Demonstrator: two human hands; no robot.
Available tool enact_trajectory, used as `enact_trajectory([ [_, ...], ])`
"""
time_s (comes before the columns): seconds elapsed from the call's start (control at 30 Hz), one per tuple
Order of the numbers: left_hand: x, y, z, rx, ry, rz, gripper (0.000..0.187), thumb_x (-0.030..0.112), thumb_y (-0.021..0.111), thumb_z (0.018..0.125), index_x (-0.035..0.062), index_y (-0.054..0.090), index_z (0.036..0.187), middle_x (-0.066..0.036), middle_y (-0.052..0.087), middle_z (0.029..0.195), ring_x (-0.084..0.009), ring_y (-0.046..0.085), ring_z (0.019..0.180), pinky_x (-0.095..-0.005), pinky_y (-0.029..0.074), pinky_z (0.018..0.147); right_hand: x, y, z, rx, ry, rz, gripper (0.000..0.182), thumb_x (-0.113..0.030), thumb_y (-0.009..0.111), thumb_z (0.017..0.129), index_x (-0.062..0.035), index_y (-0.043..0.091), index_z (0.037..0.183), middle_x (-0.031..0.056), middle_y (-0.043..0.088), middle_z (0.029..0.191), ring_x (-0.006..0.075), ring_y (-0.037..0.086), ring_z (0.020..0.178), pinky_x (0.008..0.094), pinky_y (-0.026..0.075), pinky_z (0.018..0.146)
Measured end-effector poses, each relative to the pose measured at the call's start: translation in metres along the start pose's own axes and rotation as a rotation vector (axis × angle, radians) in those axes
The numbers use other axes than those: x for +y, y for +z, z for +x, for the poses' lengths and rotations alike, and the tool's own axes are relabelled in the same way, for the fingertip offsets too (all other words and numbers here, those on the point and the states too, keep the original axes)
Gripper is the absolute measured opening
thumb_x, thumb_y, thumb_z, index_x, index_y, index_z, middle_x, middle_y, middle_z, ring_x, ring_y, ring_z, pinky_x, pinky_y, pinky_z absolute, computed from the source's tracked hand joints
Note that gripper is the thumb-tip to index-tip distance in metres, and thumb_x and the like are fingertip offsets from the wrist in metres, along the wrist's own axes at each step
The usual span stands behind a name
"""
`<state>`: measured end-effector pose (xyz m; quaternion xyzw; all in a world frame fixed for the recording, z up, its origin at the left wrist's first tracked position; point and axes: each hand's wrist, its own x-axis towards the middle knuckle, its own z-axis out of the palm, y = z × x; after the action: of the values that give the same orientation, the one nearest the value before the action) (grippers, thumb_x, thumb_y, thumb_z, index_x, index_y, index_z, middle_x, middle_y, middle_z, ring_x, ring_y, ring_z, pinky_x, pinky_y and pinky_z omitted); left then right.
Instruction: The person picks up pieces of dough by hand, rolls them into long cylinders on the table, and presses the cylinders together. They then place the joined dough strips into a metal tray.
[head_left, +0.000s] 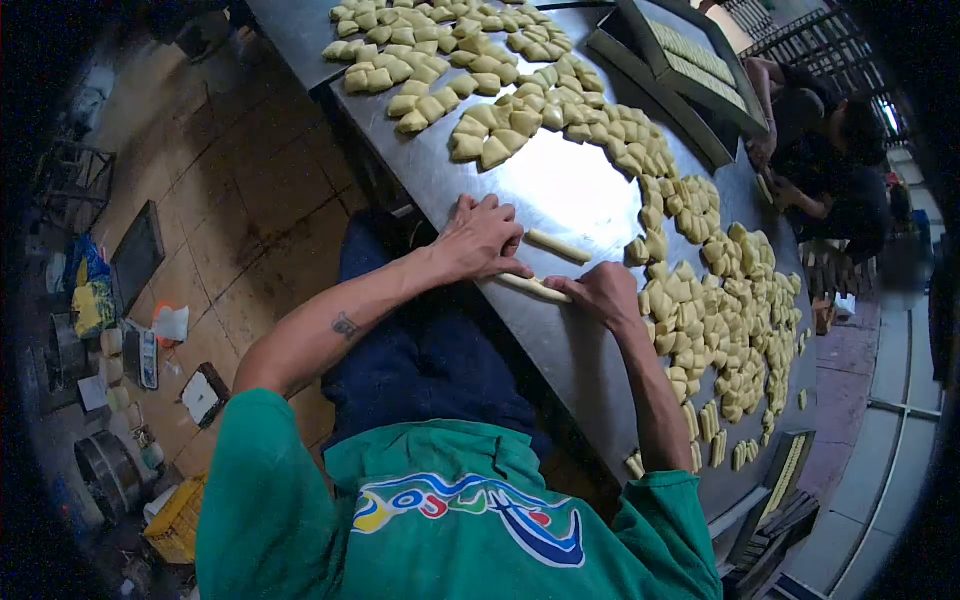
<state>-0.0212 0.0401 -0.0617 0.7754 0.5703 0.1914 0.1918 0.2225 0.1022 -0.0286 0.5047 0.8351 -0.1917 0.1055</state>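
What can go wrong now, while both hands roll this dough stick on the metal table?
The dough stick lies near the table edge; pushed further, it may fall off. Uneven pressure from the left hand and right hand may break it. A second stick lies close and may stick to it.

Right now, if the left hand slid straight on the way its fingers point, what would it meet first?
The left hand points across the steel table. First in line looks to be the short loose dough stick just past its fingertips, then the band of cut dough pieces. Depth is hard to judge here.
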Motion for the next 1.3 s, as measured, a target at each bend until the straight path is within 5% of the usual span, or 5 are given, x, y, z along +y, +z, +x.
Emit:
enact_trajectory([
  [0.47, -0.007, 0.004, 0.009, 0.047, 0.029, 0.043, 0.049, 0.063, 0.074, 0.068, 0.0174, 0.057, 0.073, -0.002, 0.054, 0.087, -0.0238, 0.051, 0.095, -0.0413, 0.031, 0.081, -0.003, -0.007, 0.013, -0.058, 0.061, -0.007, 0.083, -0.081, 0.064, 0.065, 0.0011, 0.068, 0.058, 0.0109, 0.058, 0.05, 0.0246, 0.061, 0.049, 0.0372, 0.047, 0.051],
  [0.87, 0.004, 0.007, 0.001, 0.215, 0.01, -0.015, 0.042, 0.054, 0.072, 0.076, 0.0137, 0.061, 0.081, -0.002, 0.055, 0.087, -0.024, 0.049, 0.094, -0.0429, 0.031, 0.083, 0.004, 0.001, -0.015, 0.091, 0.076, 0.22, 0.075, -0.076, 0.063, 0.07, -0.0018, 0.067, 0.06, 0.0165, 0.058, 0.053, 0.0331, 0.062, 0.055, 0.0431, 0.046, 0.054],
  [1.03, 0.01, 0.005, 0.008, 0.18, -0.029, 0.082, 0.038, 0.051, 0.067, 0.081, 0.0135, 0.062, 0.08, -0.003, 0.056, 0.085, -0.0236, 0.052, 0.092, -0.0422, 0.034, 0.081, 0.001, 0.013, -0.009, 0.299, -0.013, -0.019, 0.07, -0.072, 0.06, 0.076, -0.0033, 0.068, 0.061, 0.0174, 0.058, 0.054, 0.0344, 0.062, 0.052, 0.0447, 0.046, 0.052],
  [1.13, 0.002, 0.0, 0.005, 0.214, 0.047, 0.002, 0.035, 0.048, 0.066, 0.084, 0.0134, 0.063, 0.082, -0.003, 0.057, 0.087, -0.0234, 0.053, 0.092, -0.0408, 0.034, 0.082, 0.002, 0.015, -0.011, 0.391, -0.111, 0.035, 0.066, -0.065, 0.062, 0.081, -0.0042, 0.065, 0.055, 0.016, 0.056, 0.049, 0.0384, 0.059, 0.049, 0.0459, 0.046, 0.05],
  [1.3, 0.009, -0.021, -0.017, 0.014, 0.201, -0.336, 0.025, 0.019, 0.073, 0.082, 0.004, 0.063, 0.099, -0.012, 0.059, 0.095, -0.0324, 0.058, 0.093, -0.0413, 0.048, 0.08, 0.006, 0.03, -0.038, 0.449, -0.338, 0.323, 0.031, -0.033, 0.062, 0.091, -0.002, 0.064, 0.086, 0.0146, 0.06, 0.073, 0.0346, 0.061, 0.064, 0.0451, 0.048, 0.061],
])
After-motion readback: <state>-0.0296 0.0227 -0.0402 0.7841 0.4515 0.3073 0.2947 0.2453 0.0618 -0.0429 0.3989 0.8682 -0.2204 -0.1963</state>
